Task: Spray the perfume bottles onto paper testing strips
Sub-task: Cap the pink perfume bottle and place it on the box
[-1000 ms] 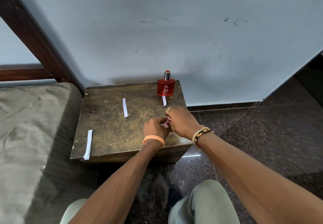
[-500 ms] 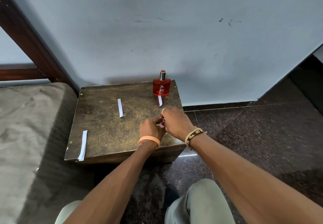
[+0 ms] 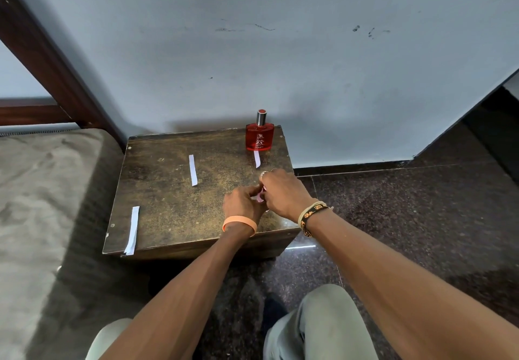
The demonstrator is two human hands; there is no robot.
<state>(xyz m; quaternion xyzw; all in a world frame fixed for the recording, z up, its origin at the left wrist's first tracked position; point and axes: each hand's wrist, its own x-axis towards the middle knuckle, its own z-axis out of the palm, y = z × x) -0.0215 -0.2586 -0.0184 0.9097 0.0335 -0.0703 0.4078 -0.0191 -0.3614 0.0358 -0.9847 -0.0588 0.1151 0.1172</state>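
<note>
A red perfume bottle (image 3: 259, 134) with a silver neck stands upright at the back right of a low wooden table (image 3: 168, 213). A white paper strip (image 3: 257, 159) lies just in front of it. A second strip (image 3: 193, 170) lies mid-table, and a third strip (image 3: 132, 230) lies at the front left edge. My left hand (image 3: 243, 203) and my right hand (image 3: 285, 191) meet over the table's front right. Together their curled fingers hold a small pink object (image 3: 261, 194), mostly hidden between them.
A grey wall rises right behind the table. A grey mattress (image 3: 42, 205) and a dark wooden bed frame (image 3: 50, 61) lie to the left. Dark polished stone floor (image 3: 407, 219) spreads to the right. My knees (image 3: 317, 328) sit below the table.
Both hands stay together on the pink object at the front right of the table. The view has shifted slightly; nothing on the table has moved.
</note>
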